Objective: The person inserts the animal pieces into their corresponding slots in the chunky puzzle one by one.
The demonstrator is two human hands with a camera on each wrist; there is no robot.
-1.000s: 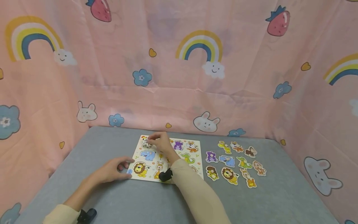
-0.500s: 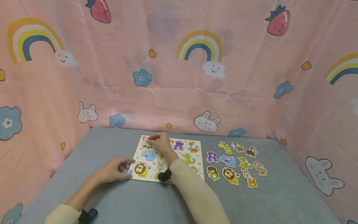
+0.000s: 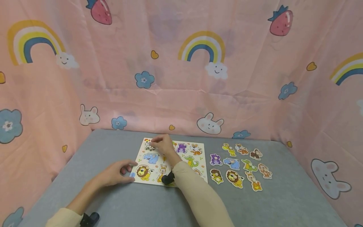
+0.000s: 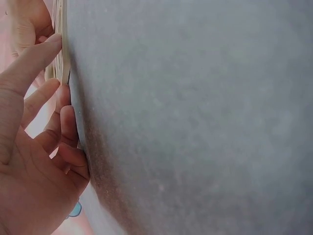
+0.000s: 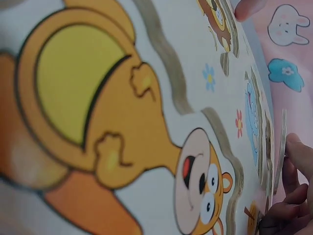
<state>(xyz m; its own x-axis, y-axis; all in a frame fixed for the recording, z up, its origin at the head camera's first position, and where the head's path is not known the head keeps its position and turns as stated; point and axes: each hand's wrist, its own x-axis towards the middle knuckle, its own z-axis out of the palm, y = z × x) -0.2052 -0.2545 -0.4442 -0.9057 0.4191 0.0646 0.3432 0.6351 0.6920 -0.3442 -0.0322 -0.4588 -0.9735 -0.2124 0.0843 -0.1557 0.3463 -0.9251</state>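
Observation:
A wooden animal puzzle board (image 3: 198, 148) lies flat on the grey table (image 3: 119, 201). My right hand (image 3: 155, 143) reaches over its far left corner and pinches a small black-and-white zebra piece (image 3: 148, 146) just above the board. In the right wrist view the piece (image 5: 279, 152) stands on edge between my fingertips (image 5: 299, 156), beyond a printed kangaroo (image 5: 98, 122). My left hand (image 3: 127, 170) rests on the table at the board's near left corner, fingers touching its edge (image 4: 62, 54). Elephant (image 3: 150, 157) and lion (image 3: 142, 172) show on the board.
Several loose animal pieces (image 3: 239, 165) lie in rows on the table right of the board. Pink printed cloth (image 3: 181, 94) walls in the table at the back and both sides. Bare grey table (image 4: 195, 117) stretches in front of the board.

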